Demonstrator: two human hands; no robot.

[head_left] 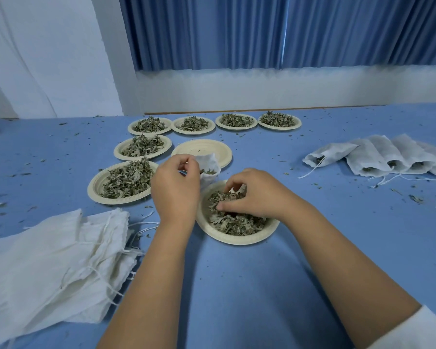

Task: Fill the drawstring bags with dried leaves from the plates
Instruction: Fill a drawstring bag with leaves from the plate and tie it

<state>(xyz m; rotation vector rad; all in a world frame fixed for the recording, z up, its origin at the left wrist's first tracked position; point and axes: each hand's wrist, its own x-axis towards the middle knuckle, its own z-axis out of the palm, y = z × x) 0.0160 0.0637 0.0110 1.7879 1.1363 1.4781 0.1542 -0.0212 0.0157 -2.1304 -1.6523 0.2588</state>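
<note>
Mid-fill: left hand (175,190) pinches the bag (210,163) open just behind the plate (237,241) at the table's (237,293) middle, right hand (253,195) clamps on leaves (237,226), so next I reckon: lift, drop in.

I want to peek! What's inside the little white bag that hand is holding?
Some dried leaves show in the open mouth of the small bag that the left hand holds. The cloth covers whatever lies deeper.
</note>
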